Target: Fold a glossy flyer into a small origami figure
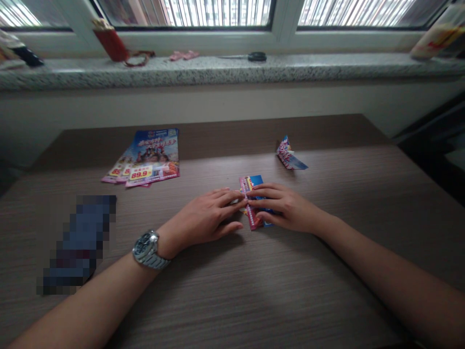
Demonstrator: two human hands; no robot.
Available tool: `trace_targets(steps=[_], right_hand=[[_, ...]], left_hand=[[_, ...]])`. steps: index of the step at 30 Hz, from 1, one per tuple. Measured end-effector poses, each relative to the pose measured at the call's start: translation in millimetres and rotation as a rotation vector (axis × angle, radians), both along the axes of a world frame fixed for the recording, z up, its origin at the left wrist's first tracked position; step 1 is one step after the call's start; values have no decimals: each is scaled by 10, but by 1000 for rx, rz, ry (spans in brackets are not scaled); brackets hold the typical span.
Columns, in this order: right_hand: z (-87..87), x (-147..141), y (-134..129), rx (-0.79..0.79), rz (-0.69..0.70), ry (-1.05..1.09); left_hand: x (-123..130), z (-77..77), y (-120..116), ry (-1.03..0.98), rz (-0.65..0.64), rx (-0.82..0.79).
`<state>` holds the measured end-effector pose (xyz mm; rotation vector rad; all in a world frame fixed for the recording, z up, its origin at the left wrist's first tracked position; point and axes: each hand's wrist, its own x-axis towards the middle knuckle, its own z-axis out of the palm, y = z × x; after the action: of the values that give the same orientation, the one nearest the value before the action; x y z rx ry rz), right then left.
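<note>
A small folded flyer [257, 182], pink along one side and blue on the other, lies flat on the wooden table [225, 300]. My right hand [281, 206] rests on it with the fingers stretched out and pointing left. From the other side my left hand [214, 213] reaches in, its fingers extended and their tips at the flyer's left edge. Both sets of fingertips meet near the fold and hide part of the paper. On my left wrist sits a silver watch [147, 248]. Beyond my right hand stands a folded paper piece [286, 155] with the same print.
Several flyers [156, 150] lie fanned out at the back left. A pixelated dark object [82, 247] lies near my left forearm. On the granite sill [203, 72] are scissors [256, 56], a red container [111, 43] and a pink item [184, 55].
</note>
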<state>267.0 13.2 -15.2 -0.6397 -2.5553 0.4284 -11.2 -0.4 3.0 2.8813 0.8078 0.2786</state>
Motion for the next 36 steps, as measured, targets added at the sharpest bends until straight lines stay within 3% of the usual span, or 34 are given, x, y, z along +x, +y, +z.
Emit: trace_targets(steps=[25,36], right_hand=[[4,-19,4,-66,-82,82],[25,-85,119,-161,-304,182]], left_hand=[[68,29,-60,3,26,7],[105,25,-88,-10,55,-6]])
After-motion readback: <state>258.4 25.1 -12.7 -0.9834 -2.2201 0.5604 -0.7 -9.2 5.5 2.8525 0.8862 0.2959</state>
